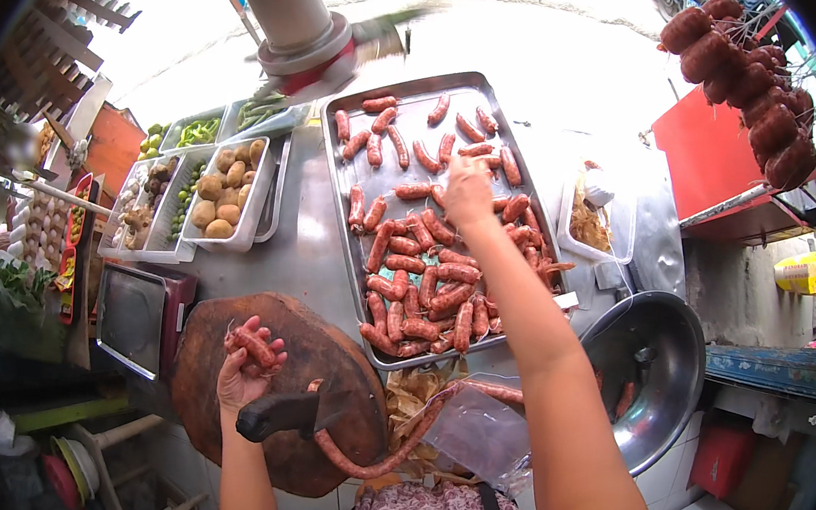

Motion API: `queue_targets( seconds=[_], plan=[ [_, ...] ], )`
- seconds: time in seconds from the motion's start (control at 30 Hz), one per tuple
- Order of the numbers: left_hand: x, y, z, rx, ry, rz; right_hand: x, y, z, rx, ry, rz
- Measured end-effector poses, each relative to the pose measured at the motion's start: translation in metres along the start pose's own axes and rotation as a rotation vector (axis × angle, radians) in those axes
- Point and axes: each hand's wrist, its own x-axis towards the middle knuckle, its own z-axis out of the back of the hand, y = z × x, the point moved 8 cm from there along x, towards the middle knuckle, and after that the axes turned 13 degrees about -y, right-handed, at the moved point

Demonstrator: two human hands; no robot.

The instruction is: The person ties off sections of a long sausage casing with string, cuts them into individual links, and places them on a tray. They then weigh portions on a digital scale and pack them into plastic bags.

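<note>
Holding a sausage (255,346) in my half-curled left hand (235,376) over the block (204,363), right hand (467,193) at the tray (410,104), grip unclear; many links (464,324) trayed, one long rope (358,471) left undivided.

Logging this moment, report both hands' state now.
Left hand: holding a short, plump red sausage.
Right hand: over the rectangular silvery metal tray; grip unclear.

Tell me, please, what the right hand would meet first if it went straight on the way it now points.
Most likely the sausages lying just ahead of the right hand in the far part of the metal tray, though the hand's height above them is unclear, so it might pass over.
</note>
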Motion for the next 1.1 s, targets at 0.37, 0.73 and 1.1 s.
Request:
queue_targets(
  seconds=[0.37, 0.73, 1.1],
  plan=[
    [-0.012, 0.036, 0.047, -0.229, 0.096, -0.046, 0.02, -0.118, -0.06, -0.221, 0.321, -0.219],
    [-0.008, 0.033, 0.05, -0.28, 0.171, 0.008, -0.072, 0.034, -0.029, 0.075, 0.329, -0.039],
    [-0.002, 0.033, 0.05, -0.281, 0.269, 0.077, -0.078, 0.058, -0.039, 0.012, 0.577, 0.028]
  ],
)
